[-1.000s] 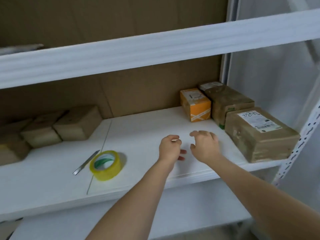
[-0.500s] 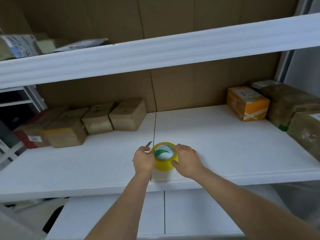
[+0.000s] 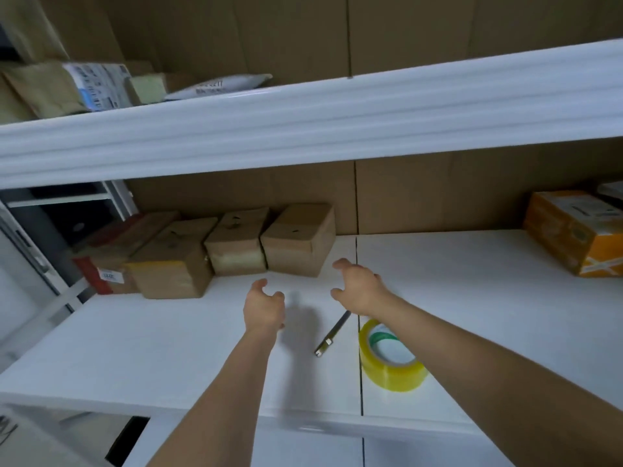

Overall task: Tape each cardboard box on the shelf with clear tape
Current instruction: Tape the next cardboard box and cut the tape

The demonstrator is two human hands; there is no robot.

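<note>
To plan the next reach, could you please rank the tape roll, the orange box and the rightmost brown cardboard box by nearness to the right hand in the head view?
From the right hand:
1. Rightmost brown cardboard box, just ahead and to its left, by the back wall.
2. Tape roll, behind the hand, under the forearm, toward the shelf's front edge.
3. Orange box, far right end of the shelf.

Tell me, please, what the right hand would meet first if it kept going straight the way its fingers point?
Most likely the rightmost brown cardboard box in the row at the back of the shelf. The right hand is open, empty and aimed at its near right corner, though depth is hard to judge.
</note>
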